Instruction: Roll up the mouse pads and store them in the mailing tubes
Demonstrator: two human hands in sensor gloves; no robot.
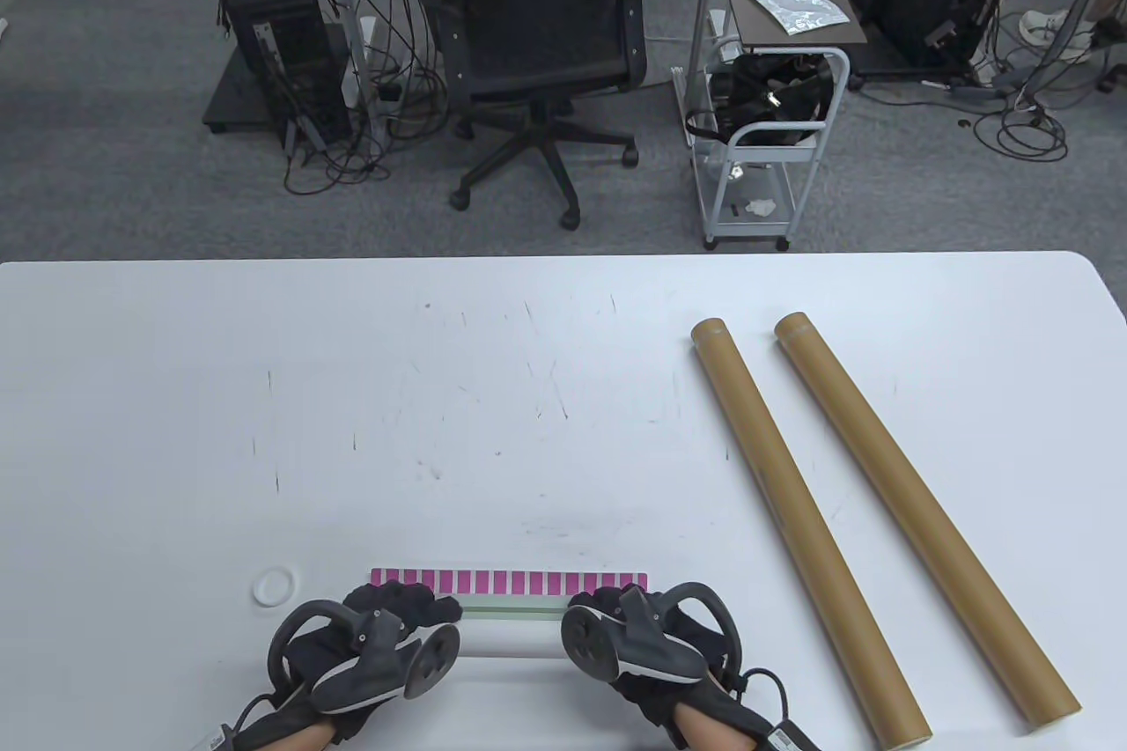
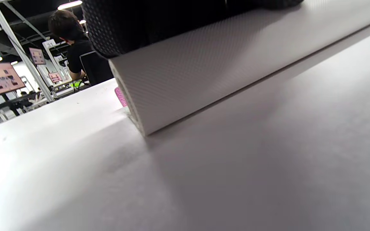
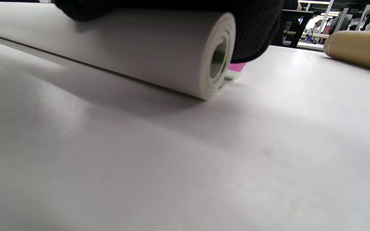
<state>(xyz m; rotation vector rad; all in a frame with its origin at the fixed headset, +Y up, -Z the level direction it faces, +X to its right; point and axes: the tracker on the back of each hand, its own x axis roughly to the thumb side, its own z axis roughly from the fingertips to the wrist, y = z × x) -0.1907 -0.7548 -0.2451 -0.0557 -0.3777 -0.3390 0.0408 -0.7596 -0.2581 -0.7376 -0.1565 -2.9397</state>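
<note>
A white mouse pad [image 1: 511, 644] lies near the table's front edge, rolled almost all the way into a tight roll. Only its pink-striped far edge [image 1: 509, 581] still lies flat. My left hand [image 1: 396, 606] curls over the roll's left end and my right hand [image 1: 607, 601] over its right end. The left wrist view shows the roll [image 2: 204, 73] under my gloved fingers [image 2: 140, 22]. Its spiral end [image 3: 218, 57] under the glove [image 3: 255, 35] fills the right wrist view. Two brown mailing tubes [image 1: 806, 522] [image 1: 924, 522] lie side by side to the right, slanting away from me.
A small white ring [image 1: 275, 586] lies on the white table [image 1: 352, 390] just left of my left hand. One tube [image 3: 358, 48] shows at the right of the right wrist view. Beyond the far edge stand an office chair [image 1: 537, 38] and a cart [image 1: 766, 135].
</note>
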